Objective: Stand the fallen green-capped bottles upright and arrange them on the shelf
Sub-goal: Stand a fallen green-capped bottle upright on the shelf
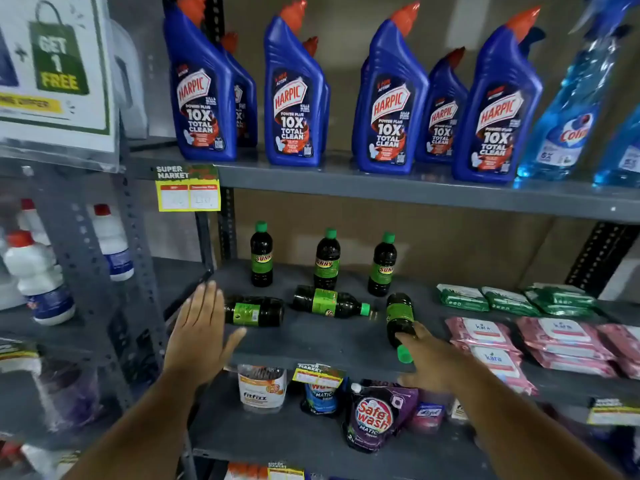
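Observation:
Three dark bottles with green caps stand upright at the back of the grey middle shelf (329,344): one on the left (261,256), one in the middle (326,261), one on the right (382,266). Three more lie flat in front: a left one (256,311), a middle one (329,302) with its cap pointing right, and a right one (400,320) with its cap at the shelf's front edge. My left hand (199,327) is flat with fingers spread, just left of the left fallen bottle. My right hand (427,355) touches the right fallen bottle near its neck; a full grip is not visible.
Blue Harpic bottles (294,98) and blue spray bottles (568,109) fill the shelf above. Green (512,299) and pink wipe packs (519,344) sit right of the fallen bottles. Pouches and a jar (262,389) stand on the shelf below. White bottles (38,275) occupy the neighbouring rack.

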A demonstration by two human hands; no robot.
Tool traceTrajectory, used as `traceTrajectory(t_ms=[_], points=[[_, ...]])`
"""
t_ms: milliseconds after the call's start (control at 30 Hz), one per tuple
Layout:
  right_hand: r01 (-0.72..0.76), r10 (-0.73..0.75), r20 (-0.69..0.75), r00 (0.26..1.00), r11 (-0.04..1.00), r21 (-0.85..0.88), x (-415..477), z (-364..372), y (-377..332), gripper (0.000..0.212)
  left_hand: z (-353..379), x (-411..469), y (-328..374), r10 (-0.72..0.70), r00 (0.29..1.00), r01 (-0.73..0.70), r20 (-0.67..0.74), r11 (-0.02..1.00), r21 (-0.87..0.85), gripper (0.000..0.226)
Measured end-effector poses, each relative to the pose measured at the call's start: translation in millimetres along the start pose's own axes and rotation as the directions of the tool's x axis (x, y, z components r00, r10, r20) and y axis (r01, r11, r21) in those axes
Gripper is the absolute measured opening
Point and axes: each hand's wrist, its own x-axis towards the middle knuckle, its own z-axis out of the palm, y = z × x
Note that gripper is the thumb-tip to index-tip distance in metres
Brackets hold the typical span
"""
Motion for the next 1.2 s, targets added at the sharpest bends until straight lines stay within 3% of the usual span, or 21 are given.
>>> traceTrajectory(t_ms=[133,267,433,567,633,700,767,833,967,1200], points=[[-0.047,0.048,0.014,0.999,0.998,-0.05,22,23,6,0.09,57,-11,-24,-0.132,0.974,0.139,0.187,0.99,-0.024,0.113],[-0.063,0.062,-0.027,0.998,0.997,-0.034,39,43,19,0.09,88,-7,-42,-0.157,0.941,0.166,0.3,0.986,-0.002,0.124],[-0.062,0.048,-0.106,0.993,0.988,-0.138,46,49,29,0.087,99,13,-56,-0.127,0.954,0.132,0.271,0.991,0.001,0.123],[0.024,-0.126,-0.321,0.938,0.952,-0.305,48,36,24,0.068,106,10,-54,-0.135,0.96,0.145,0.243,0.989,-0.02,0.119],[0.054,-0.15,-0.477,0.866,0.976,-0.21,57,26,27,0.055,107,10,-54,-0.147,0.958,0.159,0.244,0.987,-0.03,0.119],[0.091,-0.069,-0.577,0.814,0.996,0.008,71,10,29,0.042,107,10,-53,-0.159,0.952,0.173,0.26,0.984,-0.031,0.121],[0.08,0.076,-0.566,0.821,0.966,0.245,84,-5,32,0.037,108,11,-52,-0.162,0.956,0.171,0.246,0.985,-0.015,0.122],[0.051,0.174,-0.54,0.824,0.925,0.377,99,-15,37,0.038,107,10,-52,-0.166,0.954,0.176,0.249,0.984,-0.016,0.12],[0.0,0.304,-0.502,0.809,0.856,0.518,123,-24,48,0.033,108,9,-52,-0.148,0.956,0.16,0.254,0.987,-0.028,0.118],[-0.032,0.36,-0.479,0.8,0.824,0.565,143,-16,47,0.032,106,10,-54,-0.155,0.953,0.17,0.261,0.985,-0.034,0.123]])
